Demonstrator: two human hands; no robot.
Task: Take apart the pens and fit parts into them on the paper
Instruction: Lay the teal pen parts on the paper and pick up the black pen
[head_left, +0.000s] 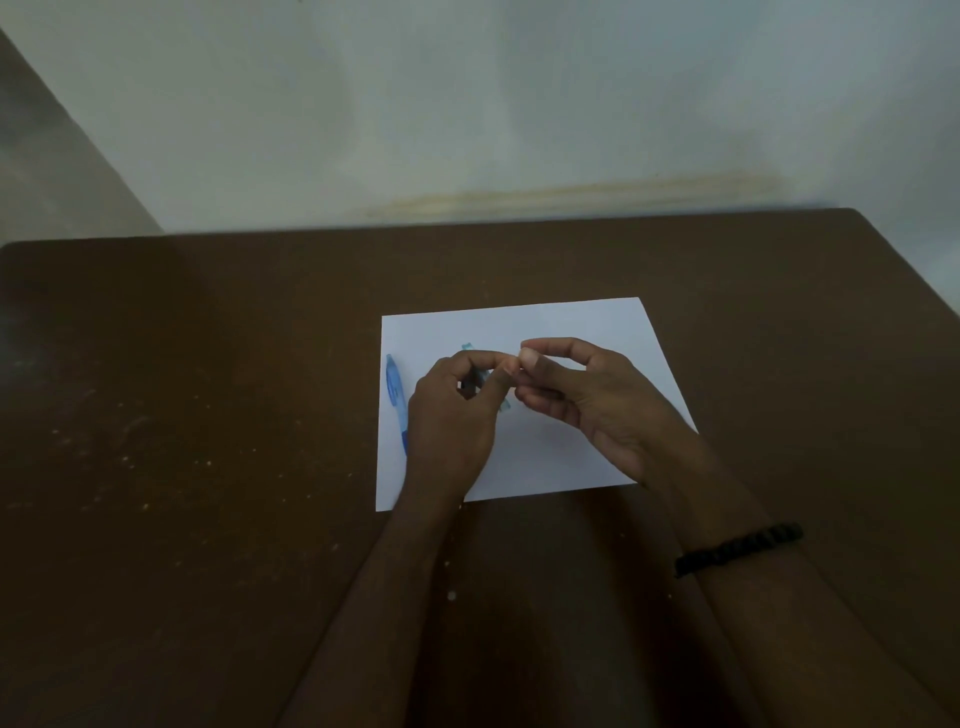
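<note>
The pens are on and over the white paper (566, 327), which lies on the brown worktop (208, 389). One whole blue pen (396, 400) rests along the paper's left edge, partly hidden by the left wrist. A second, pale blue pen body (470, 349) shows behind the left hand (452, 410), with another sliver of it below the fingers near the middle of the sheet; whether it lies flat or is lifted I cannot tell.

Both hands meet above the middle of the paper. The left hand's fingers (483, 358) are curled, forefinger and thumb pressed together at the tips, and the right hand (587, 395) does the same, its thumb and forefinger closing right against the left ones. They seem to pinch some small part between them, but it is too small and dim to name.

This looks like the fitting or pulling of a small piece. To do it well, I would keep the work low over the sheet so a dropped piece lands on white and is easy to find. The grip should be firm, the pull or push straight along the part's axis, not sideways. The light is poor, so feel should guide the seating. The whole pen is best left where it is until this piece is settled.
</note>
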